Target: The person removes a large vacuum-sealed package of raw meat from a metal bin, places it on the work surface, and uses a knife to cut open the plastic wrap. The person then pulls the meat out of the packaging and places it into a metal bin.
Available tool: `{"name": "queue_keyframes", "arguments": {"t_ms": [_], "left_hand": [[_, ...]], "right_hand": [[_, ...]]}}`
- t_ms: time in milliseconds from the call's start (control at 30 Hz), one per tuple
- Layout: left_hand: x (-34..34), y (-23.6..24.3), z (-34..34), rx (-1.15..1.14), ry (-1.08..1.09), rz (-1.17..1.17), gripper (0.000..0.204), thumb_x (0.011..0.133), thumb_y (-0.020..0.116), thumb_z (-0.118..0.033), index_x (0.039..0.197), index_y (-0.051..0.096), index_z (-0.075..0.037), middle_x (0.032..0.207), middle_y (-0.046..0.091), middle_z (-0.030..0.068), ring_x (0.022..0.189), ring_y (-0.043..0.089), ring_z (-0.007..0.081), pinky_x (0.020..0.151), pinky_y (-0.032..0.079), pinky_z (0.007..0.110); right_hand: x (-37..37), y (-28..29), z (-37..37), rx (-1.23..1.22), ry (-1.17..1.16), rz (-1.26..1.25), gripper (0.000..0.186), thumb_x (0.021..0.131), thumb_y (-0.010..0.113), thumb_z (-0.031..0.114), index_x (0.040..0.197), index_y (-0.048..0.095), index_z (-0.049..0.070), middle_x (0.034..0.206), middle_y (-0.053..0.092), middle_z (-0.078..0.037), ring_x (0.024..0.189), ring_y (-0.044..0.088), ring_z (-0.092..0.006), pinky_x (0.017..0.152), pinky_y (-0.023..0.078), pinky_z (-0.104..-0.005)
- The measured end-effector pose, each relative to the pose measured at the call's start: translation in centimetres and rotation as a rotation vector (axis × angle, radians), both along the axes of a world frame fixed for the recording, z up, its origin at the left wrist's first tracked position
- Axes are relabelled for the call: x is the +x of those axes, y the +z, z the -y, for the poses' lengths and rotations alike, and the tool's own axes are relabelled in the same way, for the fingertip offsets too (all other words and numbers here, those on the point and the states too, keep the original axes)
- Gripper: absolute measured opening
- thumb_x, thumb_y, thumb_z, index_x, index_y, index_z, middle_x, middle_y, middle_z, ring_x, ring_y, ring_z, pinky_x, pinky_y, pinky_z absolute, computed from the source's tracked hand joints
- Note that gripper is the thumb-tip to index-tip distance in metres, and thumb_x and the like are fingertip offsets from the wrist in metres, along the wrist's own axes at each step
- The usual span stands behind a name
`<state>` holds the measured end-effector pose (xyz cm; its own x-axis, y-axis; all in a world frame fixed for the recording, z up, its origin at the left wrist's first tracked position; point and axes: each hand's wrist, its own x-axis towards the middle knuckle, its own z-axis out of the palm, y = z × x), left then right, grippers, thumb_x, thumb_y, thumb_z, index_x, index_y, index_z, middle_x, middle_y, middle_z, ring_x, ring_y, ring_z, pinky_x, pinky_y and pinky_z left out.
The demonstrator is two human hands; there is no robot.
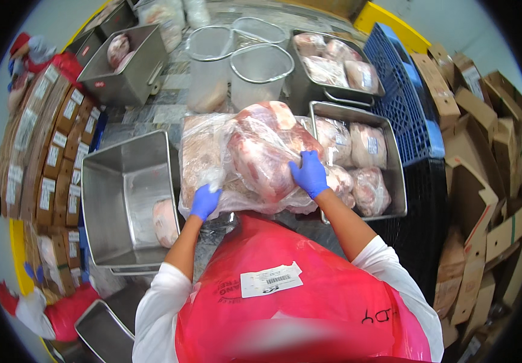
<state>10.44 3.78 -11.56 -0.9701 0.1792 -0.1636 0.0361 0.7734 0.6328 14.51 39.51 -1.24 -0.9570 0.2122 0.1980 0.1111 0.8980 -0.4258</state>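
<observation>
Some plastic [214,181] is pinched in the left hand [206,202]; the right hand [310,174] splays fingers on meat [261,154].

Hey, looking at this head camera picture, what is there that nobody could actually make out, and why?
All in the head view:
- Underside of the large meat piece: hidden by its own upper side.
- Palm of the right grip: hidden behind the back of the glove.
- Lower-left metal bin: cut off by the bottom edge.
- Bottom of the red apron: partly covered by a pale blur.
- Left-hand carton labels: too small to read.
</observation>
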Motion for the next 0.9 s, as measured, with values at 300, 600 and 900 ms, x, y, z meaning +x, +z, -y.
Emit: {"name": "queue_keyframes", "arguments": {"t_ms": [300, 600, 900], "left_hand": [[10.9, 1.3, 16.1, 0.201, 0.726, -0.158, 0.044, 0.091, 0.067, -0.031, 0.112, 0.064, 0.007, 0.101, 0.07, 0.0263, 0.088, 0.068, 0.0398, 0.076, 0.052, 0.047], [4.3, 4.0, 7.8, 0.221, 0.334, -0.362, 0.041, 0.089, 0.068, -0.023, 0.12, 0.063, 0.003, 0.113, 0.066, 0.0254, 0.106, 0.06, 0.0434, 0.095, 0.046, 0.047], [-10.7, 2.1, -6.4, 0.19, 0.046, -0.494, 0.038, 0.089, 0.065, -0.028, 0.115, 0.065, 0.0, 0.108, 0.065, 0.0282, 0.103, 0.059, 0.0452, 0.09, 0.048, 0.051]], "right_hand": [[-15.7, 8.4, 0.2, -0.771, 0.084, 0.423, 0.015, 0.086, 0.062, 0.012, 0.075, 0.064, 0.001, 0.065, 0.059, -0.008, 0.054, 0.058, -0.018, 0.048, 0.047, -0.0345], [-28.6, 9.0, 8.9, -1.012, 0.286, 0.294, 0.042, 0.094, 0.06, 0.021, 0.132, 0.06, 0.004, 0.11, 0.069, -0.008, 0.1, 0.065, -0.0214, 0.091, 0.05, -0.0368], [-10.3, 3.6, -1.2, 0.032, 0.448, 0.0, 0.059, 0.081, 0.075, 0.034, 0.132, 0.061, 0.008, 0.13, 0.058, -0.025, 0.118, 0.056, -0.0405, 0.099, 0.047, -0.0439]]}}
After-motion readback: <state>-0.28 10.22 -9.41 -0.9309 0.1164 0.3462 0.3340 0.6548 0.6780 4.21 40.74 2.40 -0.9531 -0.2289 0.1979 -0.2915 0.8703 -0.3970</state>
